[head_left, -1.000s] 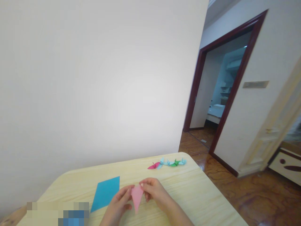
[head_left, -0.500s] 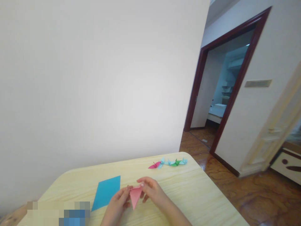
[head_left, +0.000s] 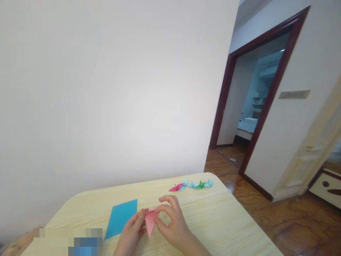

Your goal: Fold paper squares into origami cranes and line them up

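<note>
Basically, your left hand and right hand are pinching the folded pink origami paper between them, over the light wood-grain table, just beside a blue paper sheet, with paper cranes lined up beyond and a dark-framed doorway off right.

Left hand showing bare skin, right hand showing slim tapering fingers, bare right forearm narrowing toward the wrist, no sleeves showing

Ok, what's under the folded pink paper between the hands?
Light wood-grain table shows around the pink paper, held between the left hand and right hand. The surface directly beneath is covered, so whether anything lies there cannot be seen.
</note>
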Demonstrator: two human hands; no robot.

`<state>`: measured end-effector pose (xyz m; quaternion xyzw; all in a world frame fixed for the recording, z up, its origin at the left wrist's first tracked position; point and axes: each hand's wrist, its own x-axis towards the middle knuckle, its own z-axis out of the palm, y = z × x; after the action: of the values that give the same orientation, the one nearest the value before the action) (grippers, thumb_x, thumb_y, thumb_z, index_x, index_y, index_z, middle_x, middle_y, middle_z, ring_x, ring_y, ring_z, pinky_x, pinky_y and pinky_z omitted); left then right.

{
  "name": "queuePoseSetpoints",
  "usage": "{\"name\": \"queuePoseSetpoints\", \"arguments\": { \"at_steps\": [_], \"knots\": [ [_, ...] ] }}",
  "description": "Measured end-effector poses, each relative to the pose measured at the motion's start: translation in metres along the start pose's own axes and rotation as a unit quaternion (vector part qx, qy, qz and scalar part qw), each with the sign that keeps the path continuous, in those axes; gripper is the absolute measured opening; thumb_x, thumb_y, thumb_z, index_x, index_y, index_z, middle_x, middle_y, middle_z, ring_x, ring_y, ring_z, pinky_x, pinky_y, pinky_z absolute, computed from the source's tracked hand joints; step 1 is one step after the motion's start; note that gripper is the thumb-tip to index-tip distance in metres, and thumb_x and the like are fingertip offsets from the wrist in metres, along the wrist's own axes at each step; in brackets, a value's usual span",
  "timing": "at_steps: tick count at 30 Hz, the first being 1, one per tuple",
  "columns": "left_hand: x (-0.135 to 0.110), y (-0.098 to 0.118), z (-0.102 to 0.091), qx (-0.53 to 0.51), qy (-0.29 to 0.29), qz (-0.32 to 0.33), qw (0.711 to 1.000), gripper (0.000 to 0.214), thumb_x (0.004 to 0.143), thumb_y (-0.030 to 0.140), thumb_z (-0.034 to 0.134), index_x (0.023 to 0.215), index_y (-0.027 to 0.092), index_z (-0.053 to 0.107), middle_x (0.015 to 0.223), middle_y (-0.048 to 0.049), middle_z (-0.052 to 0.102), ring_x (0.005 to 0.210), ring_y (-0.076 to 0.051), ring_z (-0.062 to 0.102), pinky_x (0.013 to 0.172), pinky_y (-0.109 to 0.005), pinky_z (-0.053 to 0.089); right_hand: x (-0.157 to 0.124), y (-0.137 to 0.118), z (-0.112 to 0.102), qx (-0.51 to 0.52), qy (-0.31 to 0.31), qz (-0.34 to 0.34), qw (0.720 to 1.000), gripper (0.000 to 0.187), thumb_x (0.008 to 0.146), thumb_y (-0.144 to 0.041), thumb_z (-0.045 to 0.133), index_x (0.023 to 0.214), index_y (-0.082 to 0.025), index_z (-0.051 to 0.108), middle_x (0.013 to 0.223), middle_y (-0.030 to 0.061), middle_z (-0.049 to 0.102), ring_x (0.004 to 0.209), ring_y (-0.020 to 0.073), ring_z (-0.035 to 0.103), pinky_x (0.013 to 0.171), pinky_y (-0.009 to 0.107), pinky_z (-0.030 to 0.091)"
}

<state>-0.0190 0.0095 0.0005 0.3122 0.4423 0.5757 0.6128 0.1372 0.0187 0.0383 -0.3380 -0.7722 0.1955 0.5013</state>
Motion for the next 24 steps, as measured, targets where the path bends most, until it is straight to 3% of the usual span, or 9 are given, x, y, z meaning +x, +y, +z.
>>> {"name": "queuePoseSetpoints", "arguments": {
  "at_steps": [7, 12, 18, 24],
  "knots": [
    [-0.0015, 0.0024, 0.0014, 0.017, 0.015, 0.001, 1.0, 0.038, 0.058, 0.05, 0.07, 0.075, 0.016, 0.068, 0.067, -0.0028, 0.07, 0.064, -0.016, 0.061, 0.056, -0.022, 0.045, 0.0008, -0.0014, -0.0009, 0.002, -0.005, -0.005, 1.0, 0.029, 0.065, -0.003, 0.059, 0.087, -0.023, 0.06, 0.102, 0.0042, 0.05, 0.102, 0.0195, 0.045, 0.09, 0.034, 0.037],
    [-0.0007, -0.0013, -0.0004, 0.023, 0.027, 0.008, 0.999, 0.041, 0.056, 0.051, 0.071, 0.078, 0.017, 0.068, 0.071, -0.0037, 0.07, 0.063, -0.015, 0.061, 0.057, -0.023, 0.045, -0.0001, -0.0016, 0.0, 0.006, -0.008, 0.016, 1.0, 0.02, 0.066, -0.003, 0.059, 0.076, -0.02, 0.059, 0.1, 0.0051, 0.051, 0.1, 0.0192, 0.047, 0.088, 0.032, 0.038],
    [-0.0038, -0.0005, 0.0068, 0.036, 0.033, 0.016, 0.999, 0.038, 0.057, 0.05, 0.071, 0.075, 0.016, 0.069, 0.07, -0.004, 0.07, 0.063, -0.016, 0.061, 0.055, -0.023, 0.044, 0.001, 0.0024, 0.0003, -0.013, -0.043, 0.02, 0.999, 0.027, 0.066, -0.007, 0.06, 0.088, -0.022, 0.061, 0.104, 0.0067, 0.051, 0.103, 0.0214, 0.045, 0.089, 0.036, 0.037],
    [-0.0035, -0.0032, 0.0064, -0.022, 0.027, 0.004, 0.999, 0.039, 0.056, 0.046, 0.073, 0.083, 0.017, 0.069, 0.075, -0.0049, 0.071, 0.064, -0.014, 0.062, 0.057, -0.023, 0.045, 0.0013, -0.0023, 0.0036, -0.029, -0.061, 0.038, 0.997, 0.008, 0.069, -0.012, 0.061, 0.073, -0.019, 0.059, 0.109, 0.0083, 0.05, 0.107, 0.0233, 0.042, 0.092, 0.037, 0.036]
  ]
}}
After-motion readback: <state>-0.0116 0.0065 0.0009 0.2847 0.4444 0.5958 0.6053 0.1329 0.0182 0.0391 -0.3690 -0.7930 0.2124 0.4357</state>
